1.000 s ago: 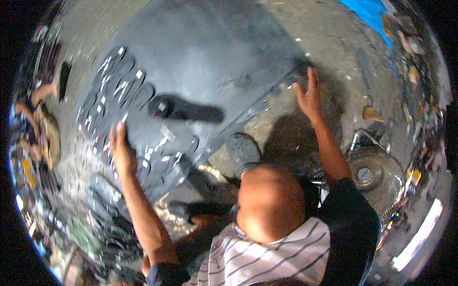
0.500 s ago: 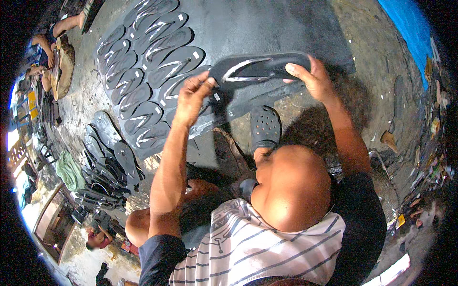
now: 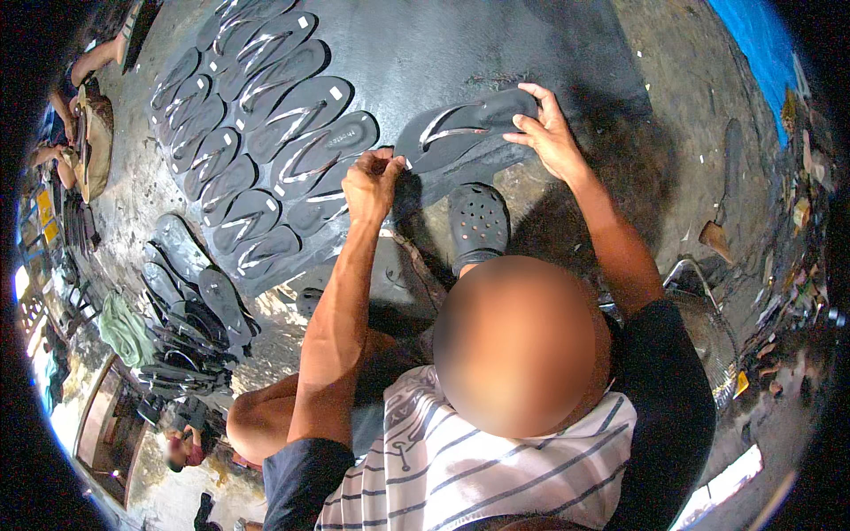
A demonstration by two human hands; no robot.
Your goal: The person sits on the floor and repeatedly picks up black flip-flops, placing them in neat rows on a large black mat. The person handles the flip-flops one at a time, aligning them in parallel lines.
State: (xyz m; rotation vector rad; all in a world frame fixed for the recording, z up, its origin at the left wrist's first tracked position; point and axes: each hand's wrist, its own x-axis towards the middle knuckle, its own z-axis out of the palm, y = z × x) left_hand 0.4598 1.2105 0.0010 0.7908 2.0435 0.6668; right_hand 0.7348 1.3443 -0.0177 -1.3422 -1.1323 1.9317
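A black flip-flop (image 3: 460, 129) with a shiny patterned strap lies tilted at the near edge of the dark sheet, its heel toward the right. Around that heel my right hand (image 3: 558, 137) has its thumb and fingers at the edges. My left hand (image 3: 370, 184) is beside the toe end, thumb and fingertips pinched together. A small white bit shows at its thumb tip; what the pinch holds is too small to make out. Left of this hand, flip-flops (image 3: 301, 115) of the same kind lie in overlapping rows, several with white stickers.
The dark sheet (image 3: 425, 44) covers the floor ahead. My foot in a black clog (image 3: 480, 219) stands at its near side. Left are piled dark soles (image 3: 226, 301) and a green cloth (image 3: 127, 329). Another person's hands (image 3: 64, 159) work at far left. A blue tarp (image 3: 753, 53) hangs at right.
The flip-flop has turned, its heel now higher in view than its toe. My right hand's thumb has slid off its top to the near edge. The whole view has shifted slightly.
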